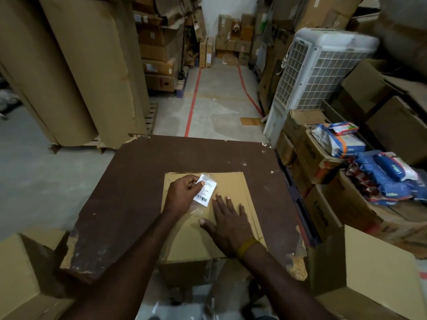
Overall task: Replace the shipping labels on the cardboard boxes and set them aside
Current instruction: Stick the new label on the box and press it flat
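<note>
Head view: the left hand (182,192) pinched a white shipping label (205,190) over the cardboard box (233,181). The right hand (227,224) lay flat on the box, fingers spread wide.

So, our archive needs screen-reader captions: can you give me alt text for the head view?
A person's left hand pinches a white barcode shipping label on a flat cardboard box, while the right hand presses flat on the box. The box lies on a worn brown table in a warehouse aisle.
</note>
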The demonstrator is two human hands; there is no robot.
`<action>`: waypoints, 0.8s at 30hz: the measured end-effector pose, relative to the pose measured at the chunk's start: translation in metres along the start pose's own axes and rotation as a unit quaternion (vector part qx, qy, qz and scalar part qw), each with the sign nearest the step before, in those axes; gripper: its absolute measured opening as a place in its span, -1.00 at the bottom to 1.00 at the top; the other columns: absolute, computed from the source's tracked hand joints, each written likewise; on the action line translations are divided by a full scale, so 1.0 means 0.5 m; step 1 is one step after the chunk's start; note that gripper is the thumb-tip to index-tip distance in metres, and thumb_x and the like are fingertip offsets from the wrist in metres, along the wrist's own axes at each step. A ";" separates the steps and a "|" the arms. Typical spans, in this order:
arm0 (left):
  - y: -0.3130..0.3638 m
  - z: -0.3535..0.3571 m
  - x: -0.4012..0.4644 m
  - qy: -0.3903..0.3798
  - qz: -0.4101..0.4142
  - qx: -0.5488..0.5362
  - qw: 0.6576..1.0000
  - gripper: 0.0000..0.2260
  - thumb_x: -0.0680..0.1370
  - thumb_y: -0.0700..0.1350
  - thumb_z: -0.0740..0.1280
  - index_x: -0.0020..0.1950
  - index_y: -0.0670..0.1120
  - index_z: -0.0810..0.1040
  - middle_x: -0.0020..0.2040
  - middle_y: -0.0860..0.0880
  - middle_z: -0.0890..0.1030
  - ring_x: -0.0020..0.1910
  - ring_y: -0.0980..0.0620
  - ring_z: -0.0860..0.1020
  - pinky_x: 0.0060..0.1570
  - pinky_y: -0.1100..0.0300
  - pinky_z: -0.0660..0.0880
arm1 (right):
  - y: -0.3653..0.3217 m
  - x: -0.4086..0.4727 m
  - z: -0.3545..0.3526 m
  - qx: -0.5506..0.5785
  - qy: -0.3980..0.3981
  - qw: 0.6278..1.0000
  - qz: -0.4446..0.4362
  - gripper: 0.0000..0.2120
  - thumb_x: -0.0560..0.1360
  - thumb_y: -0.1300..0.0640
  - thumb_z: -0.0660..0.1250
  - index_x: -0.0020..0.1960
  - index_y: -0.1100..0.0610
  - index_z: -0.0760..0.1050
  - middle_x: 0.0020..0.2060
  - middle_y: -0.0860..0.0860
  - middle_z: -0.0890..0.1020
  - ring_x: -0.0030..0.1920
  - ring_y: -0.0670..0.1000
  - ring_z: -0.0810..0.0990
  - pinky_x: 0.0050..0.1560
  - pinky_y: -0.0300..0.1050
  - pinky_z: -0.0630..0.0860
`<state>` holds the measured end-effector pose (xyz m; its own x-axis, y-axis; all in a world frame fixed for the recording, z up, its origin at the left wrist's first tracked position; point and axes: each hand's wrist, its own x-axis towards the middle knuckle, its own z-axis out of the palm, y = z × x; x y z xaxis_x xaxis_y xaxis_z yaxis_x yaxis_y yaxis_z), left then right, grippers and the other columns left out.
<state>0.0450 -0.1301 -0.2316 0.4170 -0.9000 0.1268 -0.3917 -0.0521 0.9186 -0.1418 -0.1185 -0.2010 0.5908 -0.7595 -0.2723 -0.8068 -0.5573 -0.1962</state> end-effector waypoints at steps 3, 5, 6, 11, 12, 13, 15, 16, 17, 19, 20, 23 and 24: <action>-0.003 -0.002 -0.004 0.005 -0.008 -0.015 1.000 -0.91 0.53 -0.03 0.42 -0.05 -0.02 0.68 -0.25 0.04 0.71 -0.23 0.05 0.69 -0.20 0.04 0.57 | 0.002 -0.074 0.031 -0.002 -0.007 1.000 -0.027 -0.05 0.34 -0.47 -0.44 0.62 0.00 -0.28 0.58 -0.09 -0.30 0.58 0.02 -0.32 0.56 0.15 -0.26; 0.000 -0.003 -0.007 0.011 -0.013 -0.017 1.000 -0.94 0.54 -0.07 0.43 -0.04 -0.02 0.68 -0.25 0.03 0.71 -0.23 0.05 0.69 -0.23 0.10 0.54 | 0.010 -0.114 0.043 -0.003 -0.017 0.999 -0.032 -0.10 0.36 -0.48 -0.43 0.60 -0.05 -0.34 0.54 -0.16 -0.38 0.56 -0.02 -0.38 0.56 0.11 -0.28; 0.002 -0.001 -0.007 0.013 -0.011 -0.014 1.000 -0.95 0.55 -0.09 0.44 -0.04 -0.03 0.69 -0.26 0.03 0.71 -0.24 0.07 0.68 -0.24 0.13 0.52 | 0.016 -0.119 0.043 -0.007 -0.017 0.999 -0.031 -0.10 0.36 -0.47 -0.44 0.59 -0.06 -0.34 0.52 -0.18 -0.39 0.55 -0.03 -0.39 0.57 0.10 -0.28; 0.001 0.002 0.001 0.008 -0.003 -0.002 1.000 -0.95 0.55 -0.10 0.44 -0.03 -0.04 0.69 -0.24 0.04 0.71 -0.22 0.07 0.69 -0.24 0.12 0.53 | 0.011 -0.030 0.015 -0.008 0.000 1.000 -0.003 0.06 0.25 -0.49 -0.57 0.63 0.03 -0.25 0.58 -0.09 -0.28 0.60 0.04 -0.26 0.54 0.19 -0.23; 0.002 0.003 0.002 0.007 0.000 -0.001 1.000 -0.95 0.55 -0.10 0.44 -0.03 -0.04 0.69 -0.24 0.04 0.71 -0.23 0.07 0.68 -0.25 0.13 0.52 | 0.007 -0.013 0.011 -0.005 0.002 1.000 0.003 0.11 0.22 -0.50 -0.60 0.63 0.05 -0.23 0.61 -0.05 -0.23 0.60 0.06 -0.24 0.54 0.20 -0.23; 0.002 0.003 0.002 0.007 0.003 0.000 1.000 -0.95 0.55 -0.10 0.44 -0.04 -0.04 0.69 -0.25 0.04 0.71 -0.23 0.06 0.68 -0.25 0.13 0.52 | 0.005 -0.003 0.007 -0.002 0.001 1.000 0.008 0.12 0.21 -0.50 -0.61 0.63 0.06 -0.23 0.61 -0.03 -0.21 0.60 0.07 -0.24 0.54 0.21 -0.23; 0.000 0.002 0.001 0.008 0.004 -0.002 1.000 -0.95 0.55 -0.09 0.44 -0.04 -0.04 0.69 -0.26 0.05 0.71 -0.24 0.07 0.68 -0.25 0.12 0.52 | 0.001 -0.014 0.009 0.001 -0.004 1.000 0.003 0.06 0.26 -0.49 -0.53 0.63 0.05 -0.25 0.61 -0.03 -0.22 0.60 0.07 -0.25 0.54 0.20 -0.24; -0.001 0.000 0.000 0.010 0.004 -0.002 1.000 -0.94 0.54 -0.08 0.44 -0.03 -0.04 0.69 -0.25 0.05 0.71 -0.24 0.08 0.68 -0.25 0.11 0.53 | 0.000 -0.035 0.016 0.002 -0.006 1.000 -0.008 0.01 0.30 -0.48 -0.49 0.62 0.04 -0.26 0.60 -0.05 -0.25 0.60 0.05 -0.28 0.55 0.17 -0.25; -0.002 -0.001 -0.001 0.012 0.003 -0.002 1.000 -0.93 0.54 -0.08 0.44 -0.03 -0.04 0.69 -0.26 0.06 0.70 -0.25 0.09 0.68 -0.26 0.12 0.52 | -0.001 -0.062 0.024 0.003 -0.010 1.000 -0.021 -0.03 0.33 -0.47 -0.46 0.62 0.02 -0.28 0.58 -0.07 -0.30 0.58 0.04 -0.31 0.55 0.14 -0.28; -0.001 -0.001 -0.004 0.015 -0.002 -0.002 1.000 -0.94 0.55 -0.09 0.44 -0.03 -0.04 0.69 -0.27 0.05 0.70 -0.28 0.14 0.65 -0.29 0.17 0.47 | 0.003 -0.121 0.041 0.001 -0.022 0.999 -0.036 -0.07 0.34 -0.49 -0.45 0.59 -0.04 -0.35 0.53 -0.14 -0.39 0.54 0.02 -0.41 0.51 0.07 -0.35; 0.002 -0.001 -0.006 0.017 -0.004 -0.003 1.000 -0.94 0.55 -0.10 0.44 -0.03 -0.04 0.69 -0.28 0.05 0.69 -0.30 0.17 0.64 -0.30 0.18 0.46 | 0.006 -0.145 0.045 -0.007 -0.032 0.999 -0.037 -0.07 0.32 -0.50 -0.46 0.58 -0.06 -0.38 0.51 -0.16 -0.42 0.51 0.01 -0.45 0.49 0.05 -0.37; 0.001 -0.001 -0.007 0.018 -0.005 0.001 1.000 -0.95 0.55 -0.10 0.44 -0.03 -0.04 0.69 -0.27 0.06 0.70 -0.29 0.15 0.65 -0.29 0.15 0.48 | 0.014 -0.153 0.040 -0.028 -0.048 0.998 -0.033 -0.07 0.29 -0.49 -0.48 0.57 -0.09 -0.39 0.48 -0.20 -0.43 0.49 -0.01 -0.46 0.49 0.06 -0.35; 0.000 -0.001 -0.006 0.015 -0.005 0.002 1.000 -0.94 0.54 -0.09 0.44 -0.03 -0.03 0.69 -0.26 0.05 0.70 -0.27 0.12 0.66 -0.27 0.11 0.51 | 0.013 -0.138 0.035 -0.024 -0.041 0.998 -0.031 -0.07 0.30 -0.48 -0.48 0.58 -0.08 -0.37 0.49 -0.19 -0.41 0.52 -0.01 -0.43 0.51 0.08 -0.33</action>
<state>0.0442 -0.1270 -0.2317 0.4457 -0.8857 0.1300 -0.3916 -0.0623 0.9180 -0.1881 -0.0638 -0.2002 0.6356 -0.6944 -0.3374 -0.7667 -0.6191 -0.1702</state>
